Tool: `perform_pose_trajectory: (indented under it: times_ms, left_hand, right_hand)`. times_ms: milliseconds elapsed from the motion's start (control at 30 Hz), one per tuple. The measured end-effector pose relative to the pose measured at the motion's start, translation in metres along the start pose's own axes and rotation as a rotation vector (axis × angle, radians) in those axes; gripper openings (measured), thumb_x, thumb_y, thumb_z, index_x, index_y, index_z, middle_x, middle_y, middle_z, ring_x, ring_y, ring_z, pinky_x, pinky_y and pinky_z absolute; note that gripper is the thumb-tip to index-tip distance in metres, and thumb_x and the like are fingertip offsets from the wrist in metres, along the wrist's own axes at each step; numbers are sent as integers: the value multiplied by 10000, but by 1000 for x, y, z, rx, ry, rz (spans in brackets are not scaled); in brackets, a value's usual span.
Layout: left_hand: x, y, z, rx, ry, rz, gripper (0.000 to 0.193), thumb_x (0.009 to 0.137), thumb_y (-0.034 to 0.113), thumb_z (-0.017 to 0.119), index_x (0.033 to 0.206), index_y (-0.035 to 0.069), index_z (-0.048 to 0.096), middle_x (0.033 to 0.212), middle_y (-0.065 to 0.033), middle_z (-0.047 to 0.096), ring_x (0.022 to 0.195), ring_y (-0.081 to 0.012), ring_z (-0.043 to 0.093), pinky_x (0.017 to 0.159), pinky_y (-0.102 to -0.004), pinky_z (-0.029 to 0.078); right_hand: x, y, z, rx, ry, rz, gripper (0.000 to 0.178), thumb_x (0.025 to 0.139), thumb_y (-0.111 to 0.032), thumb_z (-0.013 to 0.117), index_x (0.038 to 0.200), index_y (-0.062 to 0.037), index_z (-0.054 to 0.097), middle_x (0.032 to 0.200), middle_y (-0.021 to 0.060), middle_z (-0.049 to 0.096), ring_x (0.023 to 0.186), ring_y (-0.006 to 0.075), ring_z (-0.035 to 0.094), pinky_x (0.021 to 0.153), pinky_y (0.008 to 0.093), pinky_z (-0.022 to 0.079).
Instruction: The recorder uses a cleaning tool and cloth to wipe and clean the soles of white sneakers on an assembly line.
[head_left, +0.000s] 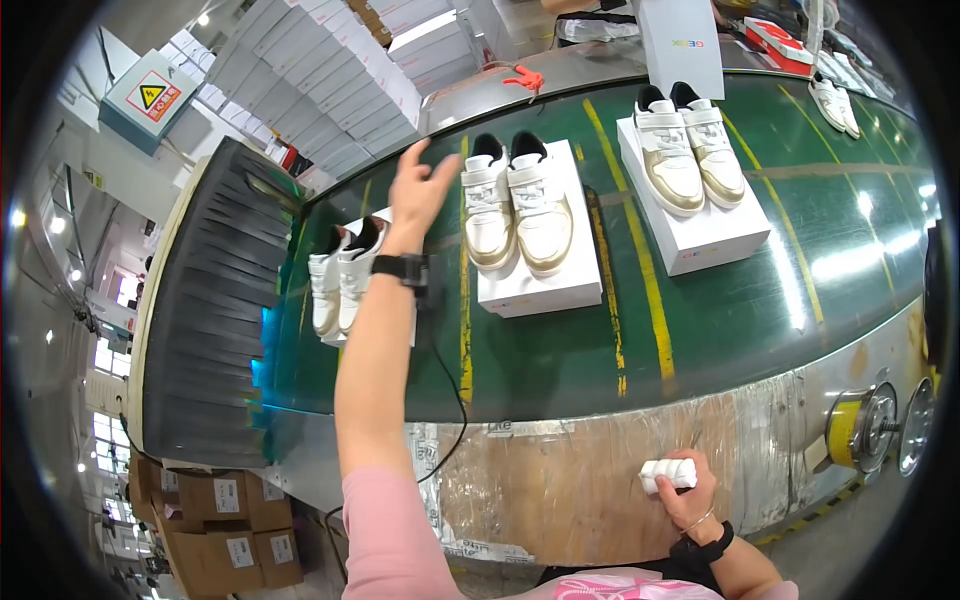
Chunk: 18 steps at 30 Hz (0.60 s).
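Observation:
My left hand [418, 190] reaches out over the green conveyor belt with its fingers spread and nothing in them. Just right of it, a pair of white and gold sneakers [518, 215] stands on a white shoebox [542, 294]. Left of my forearm, another pair of sneakers [345, 275] is partly hidden by the arm. Low on the right, my right hand [692, 495] grips a small white bundle [667, 472] above the brown, film-wrapped worktop [570, 490]; the bundle's exact kind cannot be made out.
Further right on the belt [560, 370], more sneakers [688, 150] rest on a white box [715, 237]. A dark strip curtain [215, 310] covers a machine opening at the left end. A cable [462, 415] trails from my left wrist. Brown cartons [225, 510] are stacked lower left.

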<state>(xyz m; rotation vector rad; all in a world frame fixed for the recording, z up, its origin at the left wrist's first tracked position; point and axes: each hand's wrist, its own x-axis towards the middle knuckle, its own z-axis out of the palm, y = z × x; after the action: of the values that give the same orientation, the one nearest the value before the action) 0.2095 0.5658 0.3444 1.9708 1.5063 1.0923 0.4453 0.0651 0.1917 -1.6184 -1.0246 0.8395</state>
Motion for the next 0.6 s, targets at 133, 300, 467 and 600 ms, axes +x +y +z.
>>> perform_pose_trajectory:
  times_ms: [133,300,467,600]
  left_hand:
    - [-18,61,68,494,-235,46,885,645,717,703,1339,189,553,1339,-233,495,1344,-373,345,998,-682,277]
    - [-10,78,98,718,-316,-61,792,613,661,741,1218,156,663,1379,-195,444,1361,-324,297,954,-661,350]
    - [-37,78,78,621,-95,126,578,637,501,813,1061,118,724,1186,-147,530,1228,-294,403,865,-597,424]
    - [-86,103,45,448,-30,332,483,628,439,835,924,85,692,1097,-145,522,1182,-308,392,854,-614,367]
  right_hand:
    - [-1,6,0,-10,-18,-17,377,755,-74,744,1081,-13,564,947,140,676,829,208,675,735,315,541]
    - [-4,14,1,60,-1,1,352,759,-57,732,1064,-4,564,899,131,679,781,207,676,716,312,544]
    - [-2,6,-1,21,7,-24,321,771,-57,725,1047,-8,570,873,119,674,769,198,673,703,311,544]
    - [-3,5,-4,34,11,-40,307,787,-64,720,1049,-14,570,856,108,671,760,187,664,686,307,536]
